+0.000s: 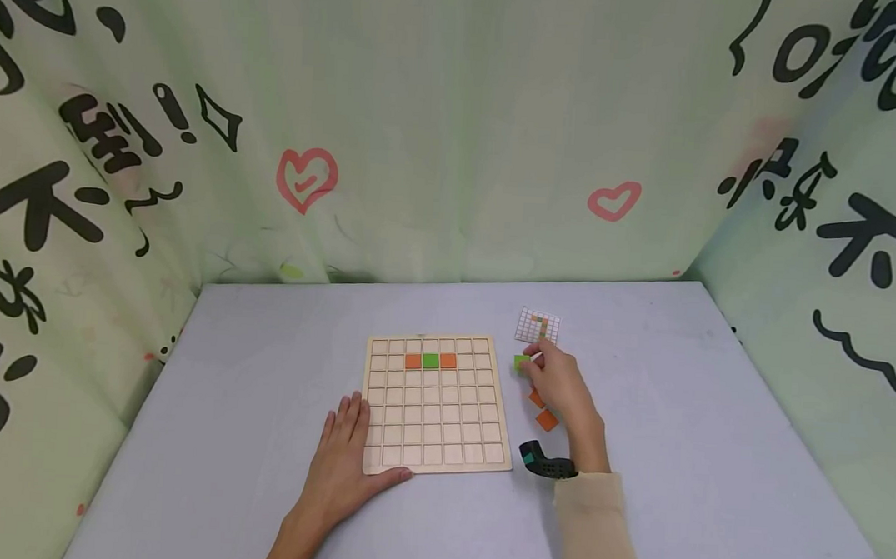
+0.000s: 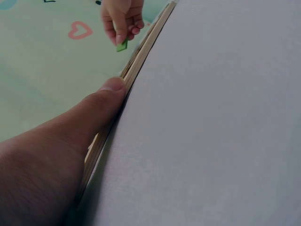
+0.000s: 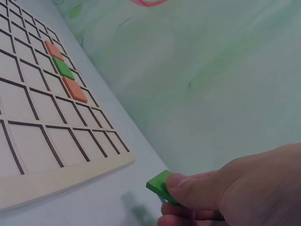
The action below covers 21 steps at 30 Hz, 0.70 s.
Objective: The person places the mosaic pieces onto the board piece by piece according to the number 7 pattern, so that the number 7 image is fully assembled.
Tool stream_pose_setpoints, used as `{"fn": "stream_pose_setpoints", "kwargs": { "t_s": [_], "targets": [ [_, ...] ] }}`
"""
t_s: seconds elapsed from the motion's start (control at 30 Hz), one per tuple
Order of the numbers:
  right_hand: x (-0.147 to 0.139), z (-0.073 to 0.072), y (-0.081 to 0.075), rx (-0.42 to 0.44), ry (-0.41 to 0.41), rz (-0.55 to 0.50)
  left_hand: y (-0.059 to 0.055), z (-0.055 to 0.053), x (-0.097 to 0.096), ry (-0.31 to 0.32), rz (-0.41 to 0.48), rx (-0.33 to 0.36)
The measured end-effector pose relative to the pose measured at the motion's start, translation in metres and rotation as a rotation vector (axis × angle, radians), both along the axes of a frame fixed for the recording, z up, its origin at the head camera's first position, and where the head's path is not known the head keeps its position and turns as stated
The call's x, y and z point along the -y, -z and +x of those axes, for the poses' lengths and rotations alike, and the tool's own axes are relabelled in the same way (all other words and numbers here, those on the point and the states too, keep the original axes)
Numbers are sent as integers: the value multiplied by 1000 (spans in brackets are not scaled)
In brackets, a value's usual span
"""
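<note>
Green square tile (image 3: 160, 182): held above the white table (image 1: 263, 388), near the wooden grid board (image 1: 430, 415) on its right side; judged light, stiff and rather smooth, unlikely to be broken by a firm pinch
Best hold: to be taken by its faces near one edge, with the opposite edge left free
Right hand (image 1: 561, 387): thumb and fingers clamped on the green square tile
Left hand (image 1: 345, 458): fingers straight and mostly together at the board's left edge, thumb spread along the near edge
Loose orange tiles (image 1: 547, 420): thin and flat-lying, probably best lifted by their edges
</note>
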State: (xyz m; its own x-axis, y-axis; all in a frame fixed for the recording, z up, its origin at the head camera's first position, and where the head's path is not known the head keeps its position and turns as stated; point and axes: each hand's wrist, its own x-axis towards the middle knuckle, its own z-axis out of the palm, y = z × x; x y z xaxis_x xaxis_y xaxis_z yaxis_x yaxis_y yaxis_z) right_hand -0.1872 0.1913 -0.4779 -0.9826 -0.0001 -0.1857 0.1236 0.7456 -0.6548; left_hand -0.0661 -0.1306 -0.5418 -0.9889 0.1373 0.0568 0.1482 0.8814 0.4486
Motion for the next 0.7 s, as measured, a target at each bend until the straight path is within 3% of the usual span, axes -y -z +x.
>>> {"fn": "stream_pose_setpoints", "kwargs": {
  "t_s": [0.2, 0.7],
  "targets": [
    [6, 0, 1, -7, -6, -10, 1, 0, 0, 4, -2, -33],
    [15, 0, 1, -58, -58, 29, -1, 0, 0, -3, 1, 15]
  ]
}}
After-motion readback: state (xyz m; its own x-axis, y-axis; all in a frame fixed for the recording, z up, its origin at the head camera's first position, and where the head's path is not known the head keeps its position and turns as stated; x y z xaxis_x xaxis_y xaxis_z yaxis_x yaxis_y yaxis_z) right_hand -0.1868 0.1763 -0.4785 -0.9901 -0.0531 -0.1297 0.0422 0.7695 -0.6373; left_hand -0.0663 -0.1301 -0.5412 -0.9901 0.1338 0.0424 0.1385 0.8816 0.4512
